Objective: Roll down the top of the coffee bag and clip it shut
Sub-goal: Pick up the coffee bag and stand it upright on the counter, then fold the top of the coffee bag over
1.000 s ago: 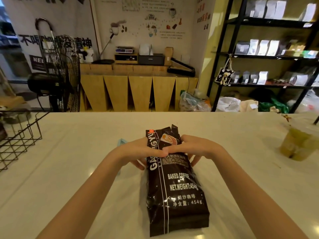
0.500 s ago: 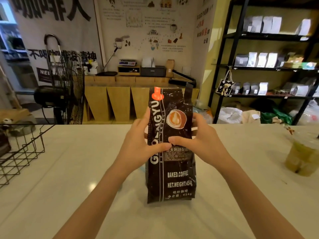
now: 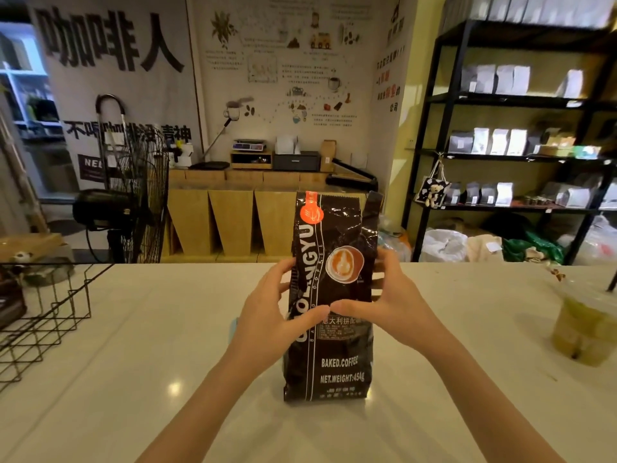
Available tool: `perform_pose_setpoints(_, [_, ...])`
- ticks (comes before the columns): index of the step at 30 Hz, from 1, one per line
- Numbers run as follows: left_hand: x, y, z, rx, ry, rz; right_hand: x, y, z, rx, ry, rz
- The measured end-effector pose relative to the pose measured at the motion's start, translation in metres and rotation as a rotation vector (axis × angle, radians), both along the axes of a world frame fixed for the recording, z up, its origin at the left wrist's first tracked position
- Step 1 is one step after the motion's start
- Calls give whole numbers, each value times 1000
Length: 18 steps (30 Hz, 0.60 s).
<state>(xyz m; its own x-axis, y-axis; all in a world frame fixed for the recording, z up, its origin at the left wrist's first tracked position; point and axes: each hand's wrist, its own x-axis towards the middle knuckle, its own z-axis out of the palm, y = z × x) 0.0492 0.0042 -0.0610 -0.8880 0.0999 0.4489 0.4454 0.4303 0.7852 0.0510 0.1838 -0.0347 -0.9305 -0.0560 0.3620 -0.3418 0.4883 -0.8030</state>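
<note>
A tall black coffee bag (image 3: 334, 359) with white lettering and an orange seal stands upright on the white counter (image 3: 133, 345). Its top is unrolled and stands straight up. My left hand (image 3: 270, 312) grips the bag's left side and my right hand (image 3: 390, 302) grips its right side, with both thumbs meeting on the front at mid-height. A small light-blue object (image 3: 233, 325), only an edge of it showing, lies on the counter behind my left hand.
A black wire basket (image 3: 46, 315) sits at the counter's left edge. A clear plastic cup of greenish drink (image 3: 581, 332) stands at the right. Beyond the counter are a black floor fan (image 3: 133, 195), wooden cabinets and black shelves of bags.
The bag lay flat on the counter a second ago; both hands have tipped it upright, and its folded top now stands straight. The view has tilted up.
</note>
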Motion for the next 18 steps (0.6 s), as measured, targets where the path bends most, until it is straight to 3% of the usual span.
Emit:
perform_pose_setpoints(3, [1, 1, -4, 251, -158, -47, -1, 4, -1, 11, -45, 6])
perform_pose_setpoints(6, [-1, 3, -9, 332, -195, -39, 0, 7, 4, 91, -35, -29])
perform_pose_setpoints(8, [-1, 4, -10, 369, -185, -40, 0, 7, 14, 9, 45, -111])
perform_pose_setpoints(10, [0, 4, -10, 393, -176, -65, -2, 5, 32, -2, 272, -211])
perform_pose_setpoints(14, [-1, 1, -11, 394, -160, -84, -6, -11, 78, 571, 729, -132])
perform_pose_setpoints(18, [-3, -2, -11, 381, -158, -77, -19, -38, 108, 991, 579, 197])
